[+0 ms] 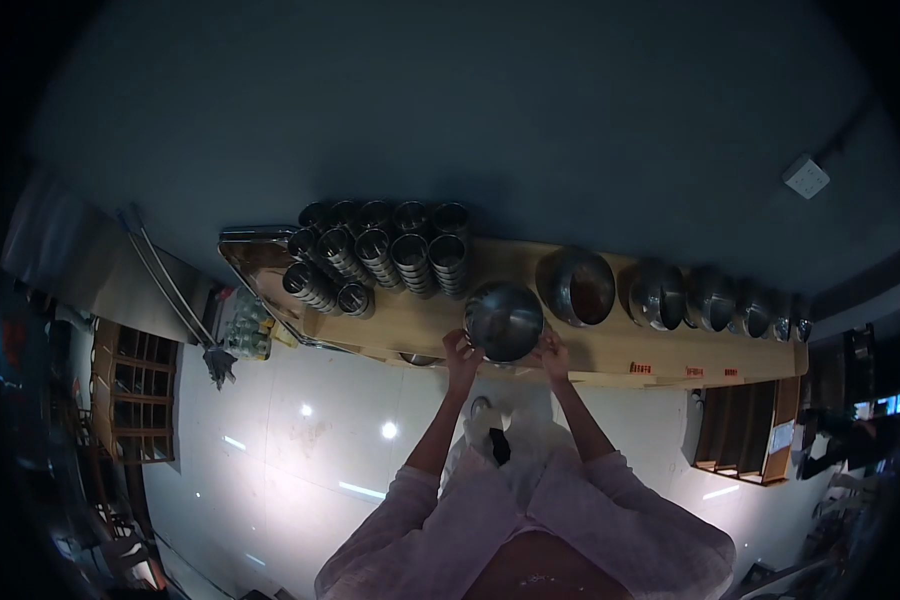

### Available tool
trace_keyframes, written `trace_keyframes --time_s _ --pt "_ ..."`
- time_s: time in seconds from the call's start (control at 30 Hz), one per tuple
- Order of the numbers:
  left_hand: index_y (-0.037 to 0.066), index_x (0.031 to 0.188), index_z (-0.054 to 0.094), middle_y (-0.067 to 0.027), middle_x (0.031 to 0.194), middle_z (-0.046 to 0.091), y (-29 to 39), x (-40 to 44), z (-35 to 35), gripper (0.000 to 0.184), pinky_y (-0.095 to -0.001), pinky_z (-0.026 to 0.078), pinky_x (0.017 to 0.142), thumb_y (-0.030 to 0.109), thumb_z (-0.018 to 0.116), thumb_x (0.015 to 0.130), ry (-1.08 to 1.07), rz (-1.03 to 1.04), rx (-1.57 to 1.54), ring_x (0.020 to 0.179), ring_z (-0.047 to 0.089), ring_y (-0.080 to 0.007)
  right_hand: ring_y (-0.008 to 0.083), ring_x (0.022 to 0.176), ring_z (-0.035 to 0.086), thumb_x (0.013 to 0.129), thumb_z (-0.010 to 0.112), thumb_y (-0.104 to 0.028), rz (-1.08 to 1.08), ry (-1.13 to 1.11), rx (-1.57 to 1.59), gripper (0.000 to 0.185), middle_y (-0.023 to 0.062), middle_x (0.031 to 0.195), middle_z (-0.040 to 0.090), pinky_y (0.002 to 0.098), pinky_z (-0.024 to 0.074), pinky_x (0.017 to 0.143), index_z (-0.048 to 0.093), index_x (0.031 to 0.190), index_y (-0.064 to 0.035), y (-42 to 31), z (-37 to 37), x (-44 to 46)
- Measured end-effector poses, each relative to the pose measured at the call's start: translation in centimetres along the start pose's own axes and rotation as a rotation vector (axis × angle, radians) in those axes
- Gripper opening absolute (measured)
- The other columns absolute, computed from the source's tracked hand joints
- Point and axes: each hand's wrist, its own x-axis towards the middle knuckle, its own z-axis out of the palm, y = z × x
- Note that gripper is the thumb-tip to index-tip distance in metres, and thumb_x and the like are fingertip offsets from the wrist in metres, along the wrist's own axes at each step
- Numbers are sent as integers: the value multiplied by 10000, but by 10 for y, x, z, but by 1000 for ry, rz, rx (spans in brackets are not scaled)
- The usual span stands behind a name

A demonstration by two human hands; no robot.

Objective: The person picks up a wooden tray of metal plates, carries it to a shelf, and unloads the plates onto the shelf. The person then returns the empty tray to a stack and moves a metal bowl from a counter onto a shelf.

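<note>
A round, shiny metal bowl point(505, 318) is held between both of my hands near the front edge of the wooden shelf top point(610, 345). My left hand point(460, 355) grips its lower left rim, and my right hand point(552, 354) has the lower right side. Whether the bowl rests on the wood or is lifted cannot be made out. Just right of it stands a larger metal bowl point(576, 288) with its opening tilted toward me. Stacked metal cups point(410, 255) stand behind and to the left.
More metal bowls point(657, 297) line the shelf toward the right. A metal tray point(255, 236) lies at its left end. Long-handled tools point(175, 290) lean beside bottles point(247, 325). Wooden racks point(135, 390) stand on the left side, and a socket box point(806, 177) hangs on the dark wall.
</note>
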Motion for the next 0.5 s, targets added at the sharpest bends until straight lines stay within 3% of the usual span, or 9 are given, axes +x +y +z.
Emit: trace_keyframes --time_s 0.07,0.13,0.17,0.23,0.3,0.43,0.5 --pt "128 1214 309 -67 1191 359 -21 12 -6 574 -313 484 713 126 607 724 8 -1 -13 999 466 -189 138 814 573 881 502 -141 -2 17 91 205 38 970 552 319 525 688 513 1065 -53 0 6 -5" --pt "138 1214 311 -61 1189 360 -12 16 -1 574 -317 479 728 130 609 724 11 6 -26 1012 456 -189 122 703 567 892 419 -60 45 68 99 158 20 781 537 335 522 591 512 1018 -71 2 8 -4" --pt "140 1209 312 -56 1191 360 -8 15 2 569 -319 474 732 133 612 726 18 -31 -61 1015 454 -188 122 703 567 892 419 -60 39 81 102 158 20 781 537 335 522 591 512 1018 -71 2 9 -2" --pt "143 1204 314 -51 1193 360 -6 20 10 563 -320 469 735 136 615 728 10 -73 -91 1017 451 -187 136 740 591 906 489 -227 180 144 97 184 50 835 563 337 544 656 516 977 -59 3 11 1" --pt "83 1148 343 -90 1149 381 -7 25 15 541 -277 473 622 53 626 687 74 -35 -191 916 469 -196 134 755 592 913 478 -242 211 92 112 211 56 833 569 331 541 687 516 978 -45 -9 13 3" --pt "71 1133 346 -92 1110 408 -14 50 22 520 -278 470 612 47 624 693 62 -15 -167 907 475 -183 153 827 593 931 441 -272 243 48 298 275 80 858 581 317 516 788 516 976 -11 -23 27 14" --pt "69 1129 346 -88 1062 437 -19 61 26 508 -276 469 610 42 616 700 81 -20 -216 911 473 -172 184 866 590 939 421 -221 275 65 348 234 89 883 574 340 493 841 517 983 -12 -24 27 20"
